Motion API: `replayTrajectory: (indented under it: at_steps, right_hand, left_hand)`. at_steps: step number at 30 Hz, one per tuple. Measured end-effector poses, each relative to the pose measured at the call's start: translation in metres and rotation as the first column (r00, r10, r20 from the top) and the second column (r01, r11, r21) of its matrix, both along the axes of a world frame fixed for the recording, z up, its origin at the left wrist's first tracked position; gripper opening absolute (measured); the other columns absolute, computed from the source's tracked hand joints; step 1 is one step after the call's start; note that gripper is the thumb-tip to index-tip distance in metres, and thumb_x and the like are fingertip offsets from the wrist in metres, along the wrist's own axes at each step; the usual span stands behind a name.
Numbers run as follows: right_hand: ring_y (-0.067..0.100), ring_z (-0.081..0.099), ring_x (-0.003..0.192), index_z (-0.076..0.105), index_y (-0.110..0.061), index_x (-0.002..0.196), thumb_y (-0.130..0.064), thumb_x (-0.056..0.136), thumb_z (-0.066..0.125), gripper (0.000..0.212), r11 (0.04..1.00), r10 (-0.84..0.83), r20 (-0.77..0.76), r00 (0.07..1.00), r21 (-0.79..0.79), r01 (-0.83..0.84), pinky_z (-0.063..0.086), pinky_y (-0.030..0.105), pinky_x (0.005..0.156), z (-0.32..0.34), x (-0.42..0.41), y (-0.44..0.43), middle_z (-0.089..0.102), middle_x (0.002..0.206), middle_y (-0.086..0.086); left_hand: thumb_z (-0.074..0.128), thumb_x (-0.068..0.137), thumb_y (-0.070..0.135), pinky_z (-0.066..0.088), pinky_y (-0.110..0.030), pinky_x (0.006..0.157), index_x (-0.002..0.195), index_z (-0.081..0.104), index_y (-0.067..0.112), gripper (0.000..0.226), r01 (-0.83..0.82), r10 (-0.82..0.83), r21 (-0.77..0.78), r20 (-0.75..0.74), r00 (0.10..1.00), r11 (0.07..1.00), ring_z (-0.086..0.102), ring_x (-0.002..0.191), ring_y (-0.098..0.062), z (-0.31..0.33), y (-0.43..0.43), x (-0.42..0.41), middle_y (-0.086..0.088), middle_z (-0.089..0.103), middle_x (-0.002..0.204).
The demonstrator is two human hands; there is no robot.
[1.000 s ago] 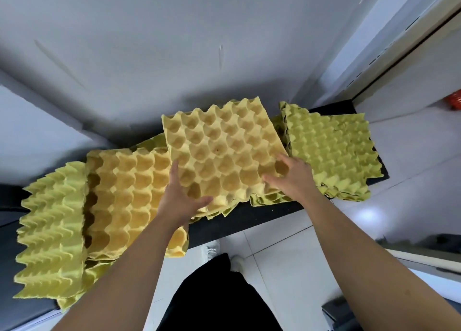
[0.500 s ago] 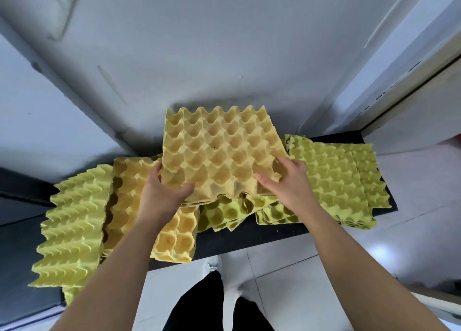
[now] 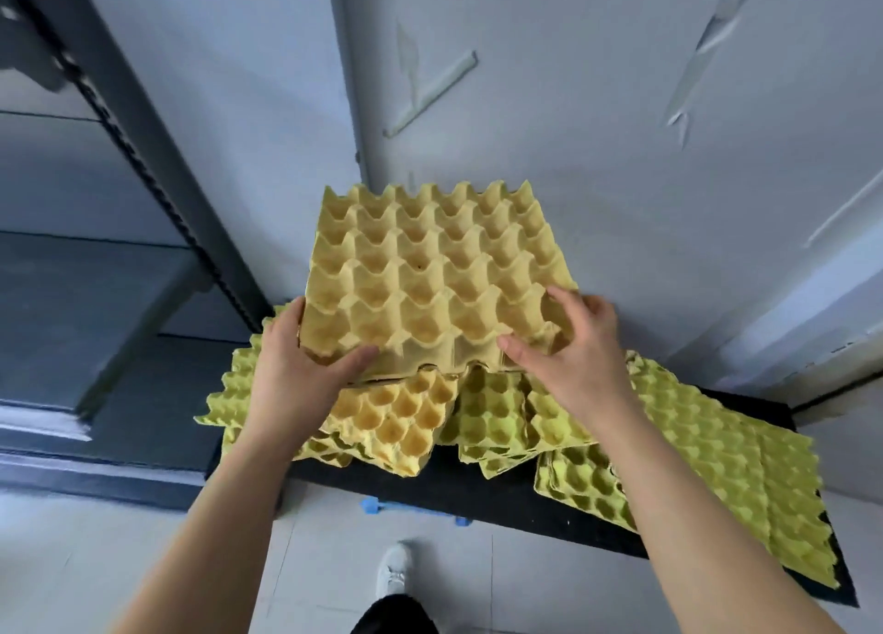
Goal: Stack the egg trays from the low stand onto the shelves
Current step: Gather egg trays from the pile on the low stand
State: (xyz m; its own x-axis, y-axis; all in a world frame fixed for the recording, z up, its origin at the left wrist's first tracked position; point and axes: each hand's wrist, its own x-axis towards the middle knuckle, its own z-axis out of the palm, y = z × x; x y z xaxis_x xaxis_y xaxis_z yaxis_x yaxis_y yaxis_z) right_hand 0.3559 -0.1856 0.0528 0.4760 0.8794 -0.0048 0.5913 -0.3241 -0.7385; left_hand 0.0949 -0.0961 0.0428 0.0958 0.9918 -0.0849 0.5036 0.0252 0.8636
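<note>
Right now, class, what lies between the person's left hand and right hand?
The lifted egg tray: its near edge spans the gap, with left hand and right hand each gripping a near corner. The head view shows it.

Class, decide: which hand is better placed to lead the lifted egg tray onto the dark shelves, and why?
Probably the left hand: it grips the corner of the egg tray nearest the shelves; the right hand holds the far corner.
</note>
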Motion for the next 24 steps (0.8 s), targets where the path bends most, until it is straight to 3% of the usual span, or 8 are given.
replayTrajectory:
  at_steps: [7, 11, 15, 17, 21, 24]
  right_hand:
    - [0.01, 0.036, 0.125, 0.04, -0.028, 0.142, -0.069, 0.059, 0.066, 0.096, 0.968, 0.121, 0.011, 0.993, 0.222, -0.12, 0.028, 0.021, 0.1, 0.074, -0.068, 0.01, 0.027, 0.14, 0.002]
    - [0.002, 0.036, 0.119, 0.044, -0.029, 0.14, -0.067, 0.059, 0.066, 0.092, 0.917, 0.173, 0.035, 0.984, 0.36, -0.174, 0.027, 0.011, 0.095, 0.115, -0.118, 0.024, 0.031, 0.137, 0.001]
    - [-0.006, 0.033, 0.109, 0.046, -0.025, 0.138, -0.061, 0.06, 0.07, 0.089, 0.847, 0.22, 0.096, 0.971, 0.475, -0.239, 0.023, -0.009, 0.08, 0.155, -0.178, 0.041, 0.033, 0.135, 0.003]
    - [-0.005, 0.033, 0.108, 0.046, -0.025, 0.138, -0.056, 0.063, 0.073, 0.086, 0.827, 0.247, 0.102, 0.964, 0.496, -0.264, 0.022, -0.01, 0.078, 0.173, -0.214, 0.05, 0.032, 0.134, 0.001]
    - [0.0, 0.038, 0.114, 0.046, -0.029, 0.138, -0.06, 0.06, 0.073, 0.087, 0.802, 0.291, 0.084, 0.953, 0.521, -0.291, 0.027, 0.002, 0.088, 0.199, -0.292, 0.069, 0.033, 0.136, 0.001]
    - [-0.003, 0.037, 0.107, 0.047, -0.026, 0.138, -0.064, 0.056, 0.069, 0.093, 0.781, 0.322, 0.087, 0.943, 0.538, -0.317, 0.025, -0.008, 0.076, 0.213, -0.35, 0.083, 0.034, 0.135, 0.001]
  left_hand:
    - [0.086, 0.066, 0.042, 0.054, -0.04, 0.092, 0.135, 0.05, 0.033, 0.079, -0.182, 0.156, 0.223, 0.13, 0.979, 0.958, 0.062, 0.107, -0.01, 0.082, -0.023, -0.076, 0.01, 0.062, 0.122]
    - [0.088, 0.066, 0.036, 0.049, -0.015, 0.081, 0.136, 0.05, 0.029, 0.08, -0.272, 0.213, 0.359, 0.194, 0.957, 0.893, 0.061, 0.103, -0.001, 0.125, -0.03, -0.126, 0.014, 0.064, 0.117]
    - [0.089, 0.064, 0.036, 0.045, -0.003, 0.074, 0.135, 0.05, 0.028, 0.081, -0.333, 0.244, 0.449, 0.244, 0.938, 0.829, 0.058, 0.099, 0.009, 0.16, -0.03, -0.188, 0.02, 0.062, 0.114]
    - [0.089, 0.064, 0.036, 0.045, -0.008, 0.078, 0.136, 0.05, 0.028, 0.082, -0.351, 0.251, 0.47, 0.263, 0.931, 0.81, 0.059, 0.101, 0.006, 0.175, -0.027, -0.225, 0.021, 0.062, 0.114]
    - [0.089, 0.06, 0.039, 0.047, -0.018, 0.086, 0.137, 0.049, 0.028, 0.087, -0.371, 0.261, 0.497, 0.278, 0.924, 0.784, 0.061, 0.104, 0.0, 0.199, -0.022, -0.305, 0.017, 0.064, 0.115]
    - [0.09, 0.063, 0.034, 0.048, -0.021, 0.087, 0.136, 0.05, 0.028, 0.083, -0.377, 0.268, 0.507, 0.276, 0.923, 0.775, 0.062, 0.104, -0.002, 0.212, -0.016, -0.364, 0.017, 0.065, 0.114]
